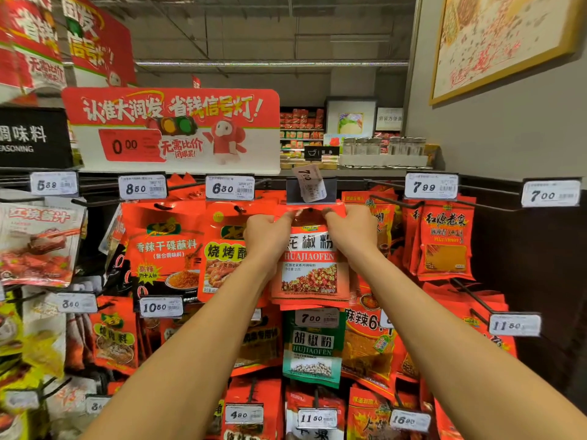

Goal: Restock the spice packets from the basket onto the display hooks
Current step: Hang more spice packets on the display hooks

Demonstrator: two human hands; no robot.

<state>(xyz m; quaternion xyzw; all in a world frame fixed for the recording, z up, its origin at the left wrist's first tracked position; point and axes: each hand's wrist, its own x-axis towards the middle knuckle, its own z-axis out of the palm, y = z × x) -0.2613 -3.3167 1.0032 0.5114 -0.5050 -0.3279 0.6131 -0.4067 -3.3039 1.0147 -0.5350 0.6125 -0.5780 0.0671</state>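
Packets (309,265) pinched at the top by left hand (266,236) and right hand (352,231); miss the hook and they drop.

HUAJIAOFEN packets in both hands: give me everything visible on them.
The HUAJIAOFEN packets are a small stack of flat, glossy red pouches, their lower edges fanned. The front one has a white panel with large black characters, a red band reading HUAJIAOFEN, and a photo of red peppercorns. They hang upright at the top row of the display, under a tilted 7.00 price tag. The left hand and right hand pinch the top corners. Whether the hook is through the hang hole cannot be seen.
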